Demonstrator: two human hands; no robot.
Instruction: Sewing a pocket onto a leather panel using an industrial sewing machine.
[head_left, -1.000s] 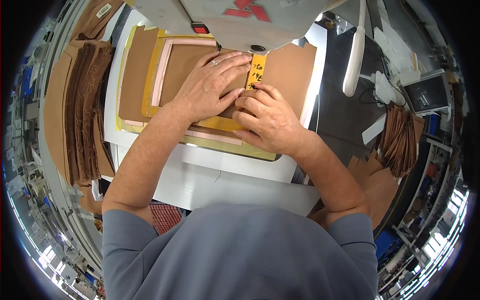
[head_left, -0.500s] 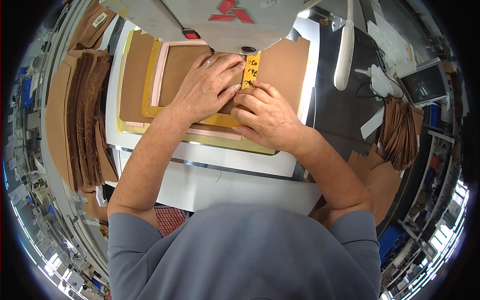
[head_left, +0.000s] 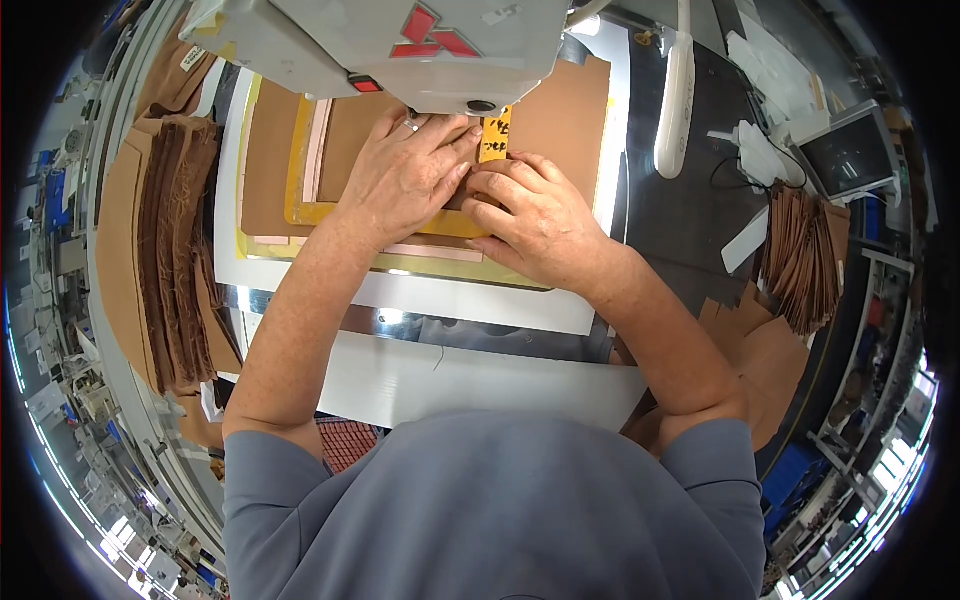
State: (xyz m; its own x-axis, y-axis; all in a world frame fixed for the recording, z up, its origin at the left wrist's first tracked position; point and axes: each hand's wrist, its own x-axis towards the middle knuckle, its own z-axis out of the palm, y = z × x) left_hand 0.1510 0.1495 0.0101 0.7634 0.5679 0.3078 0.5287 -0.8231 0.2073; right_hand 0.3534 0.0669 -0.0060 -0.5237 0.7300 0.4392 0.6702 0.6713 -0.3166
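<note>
My left hand [head_left: 405, 180], a ring on one finger, lies over a brown sheet [head_left: 352, 150] inside a yellow-edged rectangular frame [head_left: 298, 185]. Its fingers stretch out together toward a strip of yellow tape [head_left: 494, 150] with handwritten marks, and its thumb stands apart. My right hand [head_left: 540, 220] is closed at the frame's near right corner, fingers curled over the right bar. Whatever is under its fingertips is hidden. Larger brown panels [head_left: 567, 120] and a pale yellow board [head_left: 400, 263] lie beneath the frame, on a white plate [head_left: 450, 297].
The grey machine head [head_left: 440, 60] hangs low, close above my fingertips. A white wand-shaped fixture [head_left: 675, 110] hangs at the right. Stacks of brown pieces stand left [head_left: 170, 250] and right [head_left: 800, 260], near a small screen [head_left: 848, 160]. A steel strip [head_left: 400, 322] borders the table front.
The plate and frame have slid away from me, further under the machine head, with both hands on them. More of the steel strip shows at the front. The view has shifted slightly.
</note>
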